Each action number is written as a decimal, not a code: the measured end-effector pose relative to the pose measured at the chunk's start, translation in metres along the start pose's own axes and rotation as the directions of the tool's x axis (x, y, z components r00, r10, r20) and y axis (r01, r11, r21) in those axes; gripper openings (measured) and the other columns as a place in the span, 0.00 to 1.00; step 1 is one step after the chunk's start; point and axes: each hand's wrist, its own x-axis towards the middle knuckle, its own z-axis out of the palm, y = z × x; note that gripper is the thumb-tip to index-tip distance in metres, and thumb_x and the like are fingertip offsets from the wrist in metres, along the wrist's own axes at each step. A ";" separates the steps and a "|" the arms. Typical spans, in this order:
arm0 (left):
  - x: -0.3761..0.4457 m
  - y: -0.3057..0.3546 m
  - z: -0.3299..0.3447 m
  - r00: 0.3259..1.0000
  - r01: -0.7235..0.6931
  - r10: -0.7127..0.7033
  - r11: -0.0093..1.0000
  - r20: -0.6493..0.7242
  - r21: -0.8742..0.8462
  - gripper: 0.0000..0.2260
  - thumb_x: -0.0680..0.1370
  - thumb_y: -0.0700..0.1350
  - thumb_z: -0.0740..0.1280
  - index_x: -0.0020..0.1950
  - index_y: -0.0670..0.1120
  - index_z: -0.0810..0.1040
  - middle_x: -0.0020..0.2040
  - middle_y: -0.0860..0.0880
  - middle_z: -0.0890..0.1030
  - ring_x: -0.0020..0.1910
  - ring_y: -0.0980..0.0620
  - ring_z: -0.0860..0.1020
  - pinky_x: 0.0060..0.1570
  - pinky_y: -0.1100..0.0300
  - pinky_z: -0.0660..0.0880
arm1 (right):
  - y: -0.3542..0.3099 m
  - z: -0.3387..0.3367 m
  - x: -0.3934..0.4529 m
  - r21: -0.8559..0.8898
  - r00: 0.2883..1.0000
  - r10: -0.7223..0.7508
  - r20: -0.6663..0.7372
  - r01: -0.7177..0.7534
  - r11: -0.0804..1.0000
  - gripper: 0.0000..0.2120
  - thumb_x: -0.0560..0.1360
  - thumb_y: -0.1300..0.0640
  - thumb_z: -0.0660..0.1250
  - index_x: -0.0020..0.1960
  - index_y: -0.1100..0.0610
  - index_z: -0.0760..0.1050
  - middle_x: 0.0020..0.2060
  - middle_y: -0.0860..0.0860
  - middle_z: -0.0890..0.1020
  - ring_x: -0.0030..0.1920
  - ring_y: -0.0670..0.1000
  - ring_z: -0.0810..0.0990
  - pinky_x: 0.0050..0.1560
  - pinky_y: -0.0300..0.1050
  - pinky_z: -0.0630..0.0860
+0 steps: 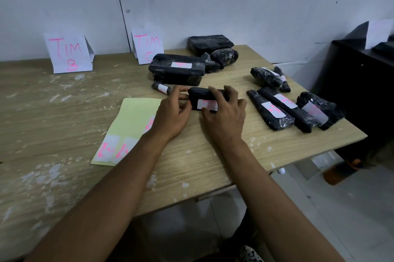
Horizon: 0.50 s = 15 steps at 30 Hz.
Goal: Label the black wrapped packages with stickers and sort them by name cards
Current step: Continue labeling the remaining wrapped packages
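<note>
A small black wrapped package (pixel 202 96) with a white, pink-marked sticker (pixel 207 104) on its near face is held above the table between both hands. My left hand (pixel 171 115) pinches its left end. My right hand (pixel 226 115) grips its right side, thumb on the sticker. A yellow sticker sheet (pixel 130 125) with white pink-lettered stickers lies at the left of my hands. Name cards "TIM B" (pixel 68 52) and "TIM C" (pixel 147 46) stand against the wall. A large labelled package (pixel 177 68) lies below the TIM C card.
A small labelled roll (pixel 162 88) lies just behind my left hand. Unlabelled packages (pixel 210 45) sit at the back. Several labelled packages (pixel 285 108) lie at the table's right end. The wooden table (pixel 53 112) ends at right; a dark cabinet (pixel 360 82) stands beyond.
</note>
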 end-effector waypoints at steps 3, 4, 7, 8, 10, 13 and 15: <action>-0.001 0.001 -0.002 0.999 0.010 -0.010 1.000 0.036 -0.010 0.15 0.79 0.41 0.65 0.66 0.49 0.72 0.52 0.53 0.80 0.47 0.58 0.79 0.48 0.65 0.74 | 0.002 0.000 0.000 0.004 0.999 0.025 0.032 -0.025 1.000 0.27 0.69 0.54 0.70 0.68 0.44 0.73 0.66 0.49 0.71 0.56 0.58 0.68 0.51 0.48 0.67; -0.001 0.002 -0.002 0.999 0.011 -0.010 1.000 0.040 -0.016 0.16 0.79 0.41 0.66 0.66 0.49 0.72 0.52 0.53 0.80 0.47 0.59 0.79 0.48 0.66 0.74 | 0.002 0.000 0.000 0.004 0.999 0.026 0.029 -0.027 1.000 0.26 0.69 0.54 0.70 0.67 0.44 0.73 0.65 0.49 0.71 0.57 0.57 0.68 0.52 0.49 0.68; -0.002 0.002 -0.001 0.999 -0.009 0.010 1.000 0.037 -0.019 0.16 0.78 0.41 0.67 0.66 0.49 0.72 0.51 0.54 0.79 0.45 0.63 0.78 0.46 0.65 0.75 | 0.000 -0.005 0.001 0.032 0.995 0.100 -0.023 -0.100 0.995 0.26 0.71 0.52 0.70 0.68 0.45 0.72 0.65 0.51 0.69 0.59 0.56 0.67 0.58 0.48 0.65; -0.002 0.001 -0.001 0.999 -0.018 0.019 1.000 0.029 -0.018 0.16 0.78 0.41 0.67 0.66 0.48 0.72 0.51 0.53 0.79 0.44 0.63 0.78 0.45 0.64 0.76 | 0.000 -0.007 0.002 0.038 0.988 0.152 -0.031 -0.151 0.988 0.27 0.71 0.52 0.70 0.69 0.45 0.71 0.66 0.52 0.67 0.61 0.57 0.65 0.60 0.48 0.63; -0.001 -0.001 0.002 0.999 -0.039 0.039 0.999 -0.005 -0.005 0.16 0.77 0.41 0.68 0.64 0.48 0.73 0.52 0.52 0.78 0.42 0.61 0.78 0.43 0.61 0.77 | 0.001 -0.008 0.002 0.039 0.978 0.210 0.002 -0.210 0.977 0.26 0.73 0.50 0.70 0.70 0.44 0.70 0.68 0.54 0.65 0.64 0.58 0.64 0.62 0.49 0.63; 0.000 -0.005 0.002 0.992 -0.083 0.088 0.995 -0.093 0.057 0.15 0.75 0.41 0.70 0.61 0.46 0.73 0.53 0.50 0.76 0.40 0.54 0.78 0.41 0.59 0.76 | 0.006 -0.006 0.002 0.151 0.977 0.193 0.088 -0.205 0.967 0.24 0.73 0.53 0.70 0.68 0.46 0.71 0.63 0.55 0.71 0.61 0.59 0.72 0.62 0.52 0.70; 0.002 -0.005 -0.002 0.983 -0.077 0.096 0.990 -0.158 0.122 0.15 0.74 0.41 0.70 0.60 0.47 0.74 0.53 0.49 0.76 0.41 0.54 0.76 0.40 0.64 0.73 | 0.007 -0.005 0.002 0.216 0.977 0.193 0.091 -0.208 0.954 0.22 0.74 0.55 0.70 0.67 0.47 0.73 0.61 0.55 0.72 0.59 0.58 0.74 0.60 0.52 0.73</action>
